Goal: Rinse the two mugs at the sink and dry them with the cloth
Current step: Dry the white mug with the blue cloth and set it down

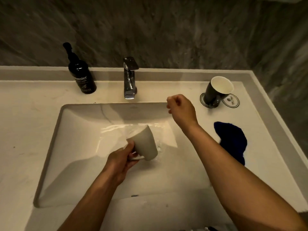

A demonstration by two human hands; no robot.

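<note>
My left hand (122,160) grips the handle of a light grey mug (145,144), which is tipped with its mouth facing away over the white sink basin (80,147); water spreads across the basin floor beyond it. My right hand (180,109) hovers over the sink's back right corner, fingers curled in, holding nothing. A second mug (216,90), dark outside and white inside, stands on a round coaster on the counter at the right. The dark blue cloth (231,140) lies crumpled on the counter right of the basin.
A chrome tap (130,77) stands behind the basin at centre. A dark pump bottle (81,75) of hand wash stands back left. A second round coaster (231,101) lies beside the dark mug. A grey stone wall (166,30) backs the counter.
</note>
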